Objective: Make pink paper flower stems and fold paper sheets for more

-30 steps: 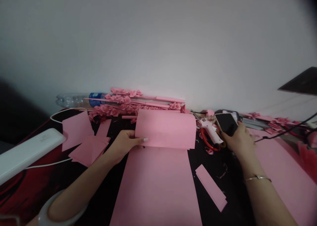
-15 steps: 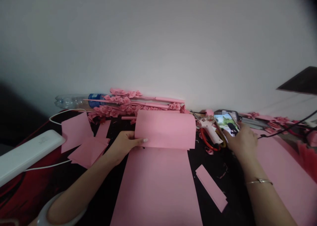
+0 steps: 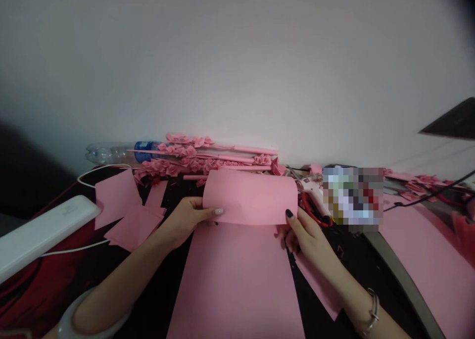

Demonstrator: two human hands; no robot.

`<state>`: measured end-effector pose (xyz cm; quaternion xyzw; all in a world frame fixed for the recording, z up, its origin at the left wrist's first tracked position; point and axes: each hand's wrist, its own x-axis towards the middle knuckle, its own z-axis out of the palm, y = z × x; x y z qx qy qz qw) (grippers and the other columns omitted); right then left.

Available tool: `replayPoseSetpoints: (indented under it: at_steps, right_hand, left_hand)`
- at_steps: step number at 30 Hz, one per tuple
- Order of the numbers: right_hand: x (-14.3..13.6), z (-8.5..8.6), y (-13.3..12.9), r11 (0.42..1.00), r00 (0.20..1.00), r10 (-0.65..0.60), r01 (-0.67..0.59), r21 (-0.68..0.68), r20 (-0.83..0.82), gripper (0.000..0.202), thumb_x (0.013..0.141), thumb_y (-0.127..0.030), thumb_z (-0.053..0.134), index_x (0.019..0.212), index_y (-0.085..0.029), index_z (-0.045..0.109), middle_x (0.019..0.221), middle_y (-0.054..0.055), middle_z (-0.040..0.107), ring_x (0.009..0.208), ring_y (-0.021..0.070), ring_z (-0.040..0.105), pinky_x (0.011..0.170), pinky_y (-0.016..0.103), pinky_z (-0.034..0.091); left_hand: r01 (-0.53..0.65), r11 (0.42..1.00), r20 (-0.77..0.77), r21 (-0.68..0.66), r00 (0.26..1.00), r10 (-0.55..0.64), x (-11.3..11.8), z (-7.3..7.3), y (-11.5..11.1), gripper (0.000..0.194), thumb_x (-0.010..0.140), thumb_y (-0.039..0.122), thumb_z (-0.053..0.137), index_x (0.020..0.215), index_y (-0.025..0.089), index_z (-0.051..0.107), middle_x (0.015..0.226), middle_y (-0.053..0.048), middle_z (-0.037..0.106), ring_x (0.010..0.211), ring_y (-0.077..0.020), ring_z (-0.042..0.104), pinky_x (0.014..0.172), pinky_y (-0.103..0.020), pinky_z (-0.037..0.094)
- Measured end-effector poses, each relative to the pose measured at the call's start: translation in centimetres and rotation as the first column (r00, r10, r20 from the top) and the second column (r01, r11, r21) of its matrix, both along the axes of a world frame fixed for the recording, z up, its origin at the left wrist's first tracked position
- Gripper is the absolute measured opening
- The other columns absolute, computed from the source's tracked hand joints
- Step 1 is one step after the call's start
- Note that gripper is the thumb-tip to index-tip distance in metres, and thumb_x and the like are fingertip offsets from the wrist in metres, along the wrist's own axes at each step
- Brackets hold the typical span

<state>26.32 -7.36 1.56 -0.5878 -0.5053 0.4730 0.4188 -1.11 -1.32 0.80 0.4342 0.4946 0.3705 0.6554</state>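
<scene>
The right hand (image 3: 309, 237) is off the phone near the table's (image 3: 156, 294) far edge and now pinches the lower right corner of the bent pink sheet (image 3: 248, 195), thumb on the face. The left hand (image 3: 189, 217) maintains its pinch at the lower left corner. Both ends of the bend therefore appear controlled. The bent sheet is midway along the table, above a flat pink sheet (image 3: 237, 284); whether they are one piece cannot be determined.

Labels: the bottle (image 3: 107, 153) at the far edge, left, carries a blue label (image 3: 144, 151), text illegible. The white bar-shaped device (image 3: 40, 235) bears a faint, unreadable mark. A pixelated patch (image 3: 352, 199) masks the phone.
</scene>
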Motion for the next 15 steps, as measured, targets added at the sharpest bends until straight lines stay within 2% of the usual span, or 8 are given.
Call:
replayPoseSetpoints:
  at_steps: [4,8,12,15]
  right_hand:
    - [0.5,-0.8,-0.1,0.997,0.997,-0.076,0.076,-0.015,-0.018,0.032,0.086,-0.056,0.057,0.089,-0.024,0.055,0.055,-0.006,0.054,0.038,0.0101,0.044,0.034,0.02,0.032]
    - [1.1,-1.0,0.0,0.992,0.99,-0.119,0.116,-0.041,-0.077,0.033,0.081,-0.056,0.064,0.087,-0.024,0.061,0.055,-0.006,0.052,0.039,0.0093,0.042,0.036,0.02,0.034]
    - [0.8,-0.7,0.1,0.984,0.967,-0.178,0.171,-0.056,-0.182,0.029,0.076,-0.053,0.071,0.078,-0.024,0.065,0.068,0.0,0.065,0.057,0.0165,0.059,0.049,0.025,0.049]
    - [0.3,0.1,0.0,0.981,0.953,-0.195,0.186,-0.06,-0.231,0.028,0.075,-0.052,0.071,0.082,-0.026,0.066,0.082,0.004,0.071,0.072,0.0225,0.066,0.06,0.03,0.055]
  left_hand:
    - [0.004,1.0,0.04,0.012,0.999,-0.005,0.0,0.0,0.0,0.02,0.06,0.031,0.087,0.07,0.018,0.076,0.069,-0.001,0.072,0.057,-0.0133,0.059,0.058,-0.024,0.052]
    - [0.016,0.996,0.032,0.088,0.999,-0.019,0.0,0.3,-0.2,0.019,0.06,0.03,0.087,0.069,0.018,0.076,0.067,-0.001,0.072,0.058,-0.0134,0.061,0.059,-0.024,0.054]
    - [0.017,0.984,0.001,0.175,1.0,-0.018,-0.1,0.4,-0.5,0.02,0.06,0.032,0.086,0.071,0.018,0.077,0.069,-0.004,0.074,0.061,-0.0173,0.066,0.061,-0.028,0.057]
    - [0.002,0.98,-0.017,0.2,1.0,0.001,-0.2,0.3,-0.6,0.023,0.061,0.034,0.086,0.075,0.018,0.078,0.075,-0.005,0.076,0.065,-0.0208,0.069,0.064,-0.032,0.059]
